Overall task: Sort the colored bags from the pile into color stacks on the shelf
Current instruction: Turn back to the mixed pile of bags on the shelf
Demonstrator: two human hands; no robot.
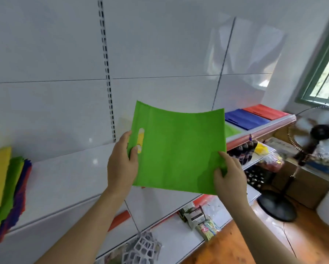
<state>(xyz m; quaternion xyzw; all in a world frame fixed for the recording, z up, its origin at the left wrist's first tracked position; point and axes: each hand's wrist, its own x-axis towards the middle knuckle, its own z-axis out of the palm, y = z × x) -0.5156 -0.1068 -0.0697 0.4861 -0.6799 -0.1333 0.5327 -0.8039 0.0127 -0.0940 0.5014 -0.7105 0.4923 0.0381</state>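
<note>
two bare forearms (87, 221), no sleeves; short fingers (134, 152)

Your two hands hold a green bag (179, 149) spread flat in the air above the white shelf (68, 180), and it hides the shelf's middle from you. To the left of it, a wide stretch of bare shelf runs to the mixed pile of bags (5, 189) heaped at the left end. Toward the right end, a green stack (231, 129), a blue stack (244, 119) and a red stack (263, 111) lie side by side, taking up that part. Behind everything rises the white back panel (45, 54), closing the far edge. Past the right end, a standing fan (312, 136) blocks the way.
</note>
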